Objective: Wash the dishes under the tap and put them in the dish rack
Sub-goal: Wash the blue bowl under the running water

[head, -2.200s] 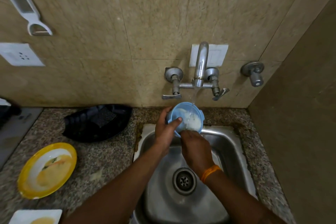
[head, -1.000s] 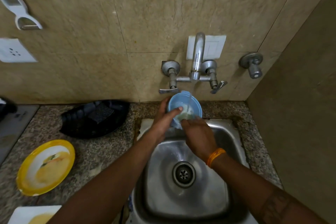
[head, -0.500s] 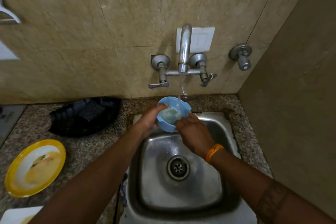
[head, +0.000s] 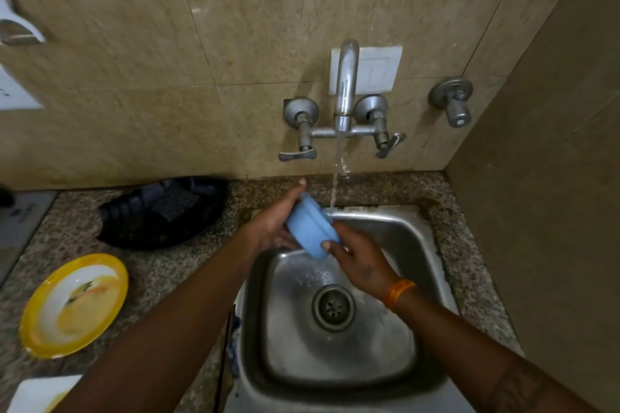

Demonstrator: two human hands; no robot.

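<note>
While the tap (head: pixel 345 84) ran, both our hands, left hand (head: pixel 271 228) and right hand (head: pixel 360 260), gripped the blue bowl (head: pixel 310 231), tipped over the sink's (head: pixel 419 238) back edge; probably light, stiff plastic, slippery wet, best held by its rim.

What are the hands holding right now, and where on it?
The blue bowl, tipped over the sink: left hand on its rim side, right hand fingers at its base.

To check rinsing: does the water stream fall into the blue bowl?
No, the blue bowl is tipped over, and the stream falls past its rim.
</note>
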